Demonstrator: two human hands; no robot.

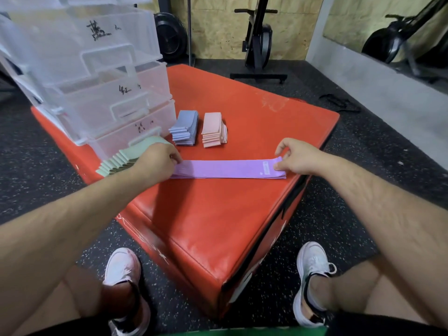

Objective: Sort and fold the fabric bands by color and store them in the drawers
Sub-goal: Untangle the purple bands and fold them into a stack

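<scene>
The purple band (223, 169) is lying flat and stretched out lengthwise across the top of the red padded box (218, 226), close to its near right edge. Several layers are showing along the band's near side.

The left hand (157, 158) is pinching the band's left end with curled fingers. The right hand (294, 156) is pinching the right end between thumb and fingers, beside a small label.

Three folded stacks are sitting on the box behind the band:
- the green stack (121, 161), partly hidden by the left hand and lying against the clear drawer unit (97, 76);
- the blue stack (184, 128);
- the pink stack (214, 129), just beside the blue one.

The drawer unit is standing on the box's far left corner, with its drawers pulled out.
</scene>
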